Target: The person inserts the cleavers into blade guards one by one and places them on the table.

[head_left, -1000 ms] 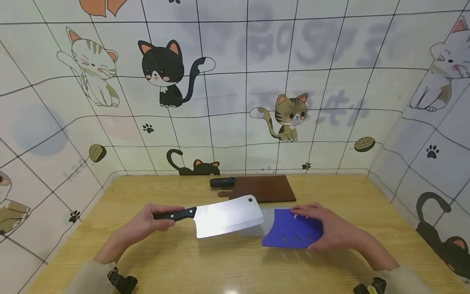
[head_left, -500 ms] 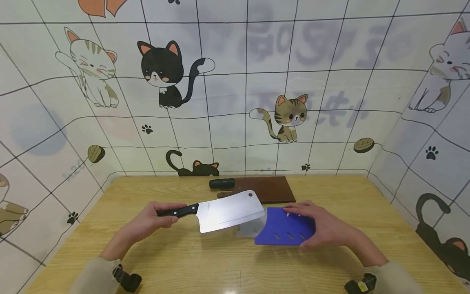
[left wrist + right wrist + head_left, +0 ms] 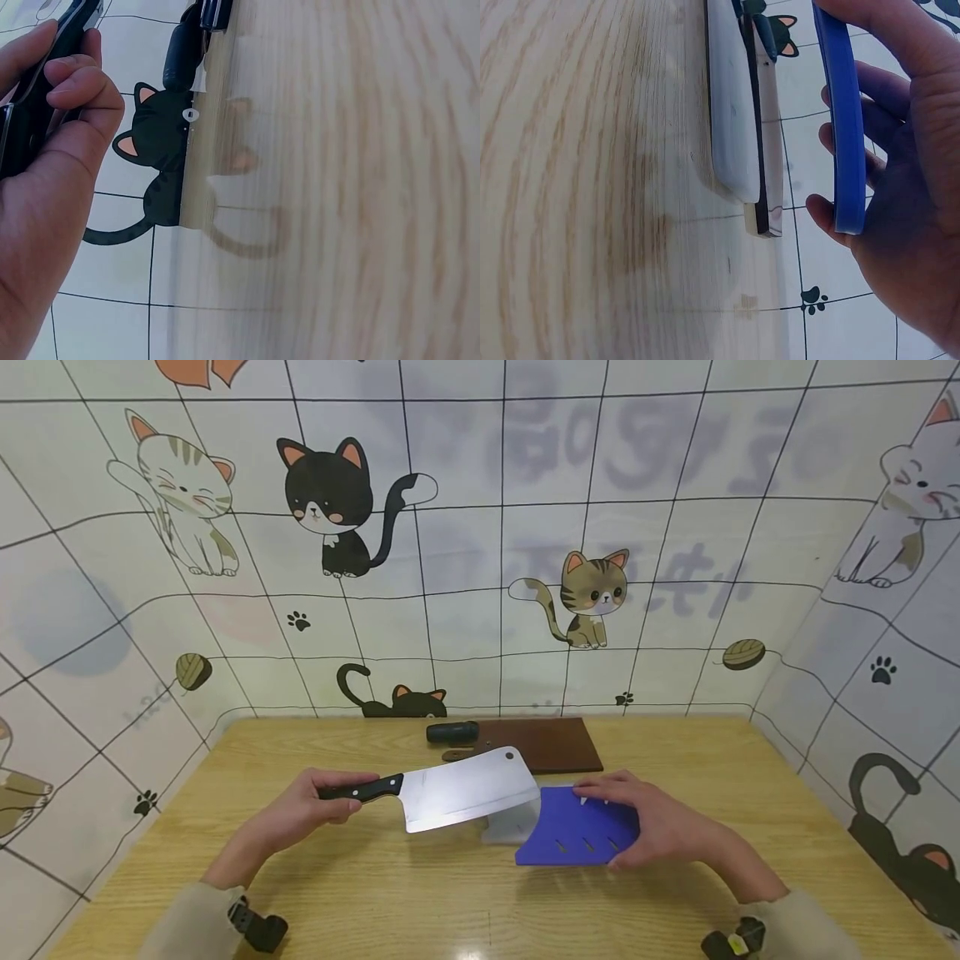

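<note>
Left of centre, my left hand (image 3: 318, 810) grips the black handle of a cleaver (image 3: 467, 792), thumb below and fingers behind. Its broad steel blade points right, tilted slightly upward, held above the table. My right hand (image 3: 660, 827) holds a blue blade cover (image 3: 573, 831) with slanted slots, thumb at the lower edge and fingers over the top. The blade's front end lies right at the cover's curved left edge. In the right wrist view the cover (image 3: 846, 135) shows edge-on, raised off the table. The left wrist view shows the dark handle (image 3: 26, 124) in my fingers.
Behind the cleaver and cover lies a flat white slab (image 3: 513, 825), partly hidden. At the back of the wooden table (image 3: 420, 902) are a brown cutting board (image 3: 551, 745) and a black cylindrical object (image 3: 452, 732). A cat-print wall covering (image 3: 465, 635) rises behind.
The blue cover has moved left to the cleaver's front end, closing the gap between them. The cleaver has shifted slightly up and right. In the last half second both stay nearly still.
</note>
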A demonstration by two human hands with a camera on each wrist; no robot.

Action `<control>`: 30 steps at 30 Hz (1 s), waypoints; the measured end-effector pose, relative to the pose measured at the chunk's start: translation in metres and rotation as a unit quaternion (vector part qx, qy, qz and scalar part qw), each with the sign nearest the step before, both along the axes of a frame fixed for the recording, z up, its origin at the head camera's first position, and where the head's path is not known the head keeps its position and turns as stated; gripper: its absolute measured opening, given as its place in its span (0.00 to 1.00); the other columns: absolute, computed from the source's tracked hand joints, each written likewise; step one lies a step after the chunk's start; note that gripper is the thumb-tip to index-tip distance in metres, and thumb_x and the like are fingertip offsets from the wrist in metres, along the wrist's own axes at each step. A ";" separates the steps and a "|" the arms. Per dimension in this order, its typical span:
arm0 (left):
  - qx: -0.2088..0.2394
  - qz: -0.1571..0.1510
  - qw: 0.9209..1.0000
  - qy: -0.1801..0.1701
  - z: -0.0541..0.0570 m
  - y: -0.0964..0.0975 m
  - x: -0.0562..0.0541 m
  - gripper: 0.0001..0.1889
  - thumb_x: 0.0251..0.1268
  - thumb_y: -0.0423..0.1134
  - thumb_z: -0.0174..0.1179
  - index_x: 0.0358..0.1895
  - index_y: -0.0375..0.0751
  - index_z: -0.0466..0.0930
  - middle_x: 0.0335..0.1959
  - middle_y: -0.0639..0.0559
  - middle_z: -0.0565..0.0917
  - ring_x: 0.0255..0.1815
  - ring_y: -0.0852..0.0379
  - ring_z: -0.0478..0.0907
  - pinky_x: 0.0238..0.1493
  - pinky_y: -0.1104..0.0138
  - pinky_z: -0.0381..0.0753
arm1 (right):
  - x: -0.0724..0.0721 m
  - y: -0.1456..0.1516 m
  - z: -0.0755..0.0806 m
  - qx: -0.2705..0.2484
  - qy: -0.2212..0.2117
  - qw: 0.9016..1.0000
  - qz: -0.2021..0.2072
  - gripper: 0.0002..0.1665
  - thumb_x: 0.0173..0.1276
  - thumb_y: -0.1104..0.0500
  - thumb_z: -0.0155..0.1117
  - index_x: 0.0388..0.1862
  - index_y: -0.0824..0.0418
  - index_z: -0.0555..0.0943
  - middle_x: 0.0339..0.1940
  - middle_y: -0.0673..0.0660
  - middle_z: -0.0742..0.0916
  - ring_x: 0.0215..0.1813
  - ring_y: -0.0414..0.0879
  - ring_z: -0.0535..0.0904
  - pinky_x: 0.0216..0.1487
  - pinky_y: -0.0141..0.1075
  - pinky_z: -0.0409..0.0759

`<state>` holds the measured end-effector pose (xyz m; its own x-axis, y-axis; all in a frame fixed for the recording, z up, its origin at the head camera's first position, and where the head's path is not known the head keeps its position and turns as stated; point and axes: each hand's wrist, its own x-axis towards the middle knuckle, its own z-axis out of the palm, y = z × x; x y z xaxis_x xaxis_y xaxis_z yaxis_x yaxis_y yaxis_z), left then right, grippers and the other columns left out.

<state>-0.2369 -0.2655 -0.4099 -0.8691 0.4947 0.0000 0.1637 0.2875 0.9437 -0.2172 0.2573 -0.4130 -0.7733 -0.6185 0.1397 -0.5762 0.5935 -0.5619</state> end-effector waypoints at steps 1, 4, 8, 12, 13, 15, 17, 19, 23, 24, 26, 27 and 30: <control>0.001 -0.001 1.000 -0.001 0.000 0.000 0.000 0.24 0.69 0.30 0.63 0.67 0.29 0.76 0.57 0.32 0.78 0.37 0.52 0.73 0.34 0.65 0.72 | 0.000 0.000 0.000 -0.001 -0.003 1.000 0.000 0.54 0.43 0.45 0.86 0.73 0.46 0.76 0.72 0.49 0.76 0.68 0.53 0.68 0.58 0.50 0.74; 0.003 -0.001 1.000 0.000 -0.001 0.001 0.000 0.24 0.69 0.29 0.63 0.67 0.29 0.76 0.57 0.31 0.77 0.37 0.52 0.73 0.34 0.66 0.72 | -0.001 -0.001 0.000 -0.005 -0.014 1.000 -0.002 0.54 0.43 0.44 0.85 0.73 0.46 0.76 0.72 0.52 0.75 0.68 0.56 0.68 0.57 0.53 0.74; 0.000 0.002 1.000 0.005 -0.002 0.002 0.000 0.24 0.69 0.30 0.63 0.67 0.29 0.77 0.57 0.32 0.78 0.37 0.52 0.73 0.35 0.66 0.73 | -0.001 -0.002 0.000 -0.011 -0.024 1.000 -0.007 0.53 0.43 0.43 0.85 0.73 0.46 0.76 0.72 0.54 0.75 0.68 0.60 0.67 0.56 0.58 0.73; 0.003 0.001 1.000 0.011 -0.004 0.003 0.001 0.23 0.69 0.30 0.63 0.67 0.30 0.77 0.56 0.34 0.80 0.37 0.53 0.74 0.34 0.66 0.74 | -0.002 -0.003 -0.001 -0.018 -0.001 1.000 -0.017 0.53 0.41 0.44 0.85 0.72 0.47 0.77 0.71 0.52 0.76 0.67 0.58 0.69 0.55 0.56 0.74; 0.007 -0.002 1.000 0.010 -0.005 0.003 0.001 0.24 0.69 0.30 0.63 0.67 0.29 0.77 0.55 0.34 0.80 0.36 0.53 0.73 0.34 0.66 0.74 | -0.002 -0.003 -0.001 -0.020 0.009 1.000 -0.019 0.54 0.40 0.45 0.85 0.71 0.48 0.78 0.70 0.52 0.77 0.66 0.56 0.69 0.55 0.55 0.74; 0.010 -0.004 1.000 0.009 -0.006 0.004 0.001 0.24 0.69 0.30 0.63 0.67 0.30 0.77 0.54 0.36 0.81 0.35 0.54 0.73 0.34 0.66 0.74 | -0.002 -0.003 -0.003 -0.024 0.031 0.999 -0.026 0.54 0.39 0.45 0.85 0.71 0.49 0.78 0.70 0.52 0.78 0.66 0.54 0.70 0.55 0.52 0.74; 0.012 -0.003 1.000 0.005 -0.007 0.003 0.001 0.24 0.69 0.30 0.63 0.68 0.31 0.77 0.54 0.36 0.81 0.33 0.56 0.71 0.34 0.67 0.73 | -0.002 -0.003 -0.005 -0.030 0.050 0.998 -0.031 0.54 0.39 0.45 0.85 0.70 0.50 0.78 0.70 0.52 0.78 0.65 0.53 0.70 0.55 0.51 0.75; 0.011 -0.005 1.000 0.005 -0.008 0.003 0.002 0.24 0.70 0.30 0.63 0.68 0.31 0.76 0.56 0.35 0.80 0.33 0.56 0.71 0.34 0.67 0.72 | -0.001 -0.004 -0.007 -0.033 0.063 0.997 -0.035 0.55 0.38 0.45 0.86 0.71 0.50 0.78 0.70 0.53 0.78 0.65 0.53 0.70 0.54 0.51 0.75; 0.008 -0.015 1.000 0.014 -0.008 0.003 0.003 0.24 0.71 0.31 0.62 0.68 0.29 0.75 0.61 0.31 0.79 0.37 0.56 0.73 0.35 0.67 0.74 | -0.001 -0.005 -0.009 -0.035 0.077 0.996 -0.040 0.56 0.37 0.45 0.86 0.71 0.49 0.78 0.70 0.53 0.78 0.65 0.54 0.70 0.53 0.52 0.75; 0.008 -0.018 1.000 0.017 -0.008 0.002 0.003 0.24 0.71 0.31 0.62 0.68 0.28 0.75 0.62 0.29 0.78 0.38 0.56 0.74 0.36 0.67 0.75 | -0.002 -0.005 -0.009 -0.034 0.082 0.995 -0.040 0.56 0.36 0.45 0.86 0.71 0.49 0.78 0.70 0.53 0.78 0.65 0.54 0.70 0.53 0.53 0.75; 0.008 -0.023 0.999 0.021 -0.008 0.002 0.004 0.24 0.72 0.31 0.62 0.69 0.28 0.74 0.63 0.28 0.77 0.40 0.56 0.75 0.37 0.67 0.75 | -0.003 -0.005 -0.008 -0.032 0.090 0.995 -0.040 0.56 0.35 0.44 0.86 0.70 0.50 0.79 0.69 0.53 0.79 0.65 0.53 0.70 0.53 0.54 0.75; 0.006 -0.024 0.999 0.023 -0.008 0.001 0.004 0.24 0.72 0.31 0.62 0.69 0.28 0.75 0.63 0.28 0.77 0.41 0.56 0.75 0.37 0.67 0.75 | -0.004 -0.005 -0.008 -0.029 0.095 0.994 -0.039 0.56 0.35 0.43 0.86 0.70 0.50 0.79 0.69 0.52 0.79 0.66 0.53 0.70 0.54 0.54 0.75; 0.001 -0.024 0.999 0.028 -0.007 0.000 0.005 0.24 0.72 0.31 0.62 0.69 0.29 0.75 0.63 0.28 0.77 0.42 0.55 0.76 0.38 0.67 0.75 | -0.005 -0.006 -0.006 -0.029 0.100 0.994 -0.034 0.56 0.35 0.43 0.86 0.69 0.51 0.80 0.69 0.51 0.80 0.66 0.53 0.70 0.55 0.55 0.74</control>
<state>-0.2324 -0.2657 -0.4173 -0.8427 0.5362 0.0482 0.2293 0.2765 0.9333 -0.2226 0.2517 -0.4190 -0.7662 -0.5517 0.3294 -0.6395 0.6049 -0.4744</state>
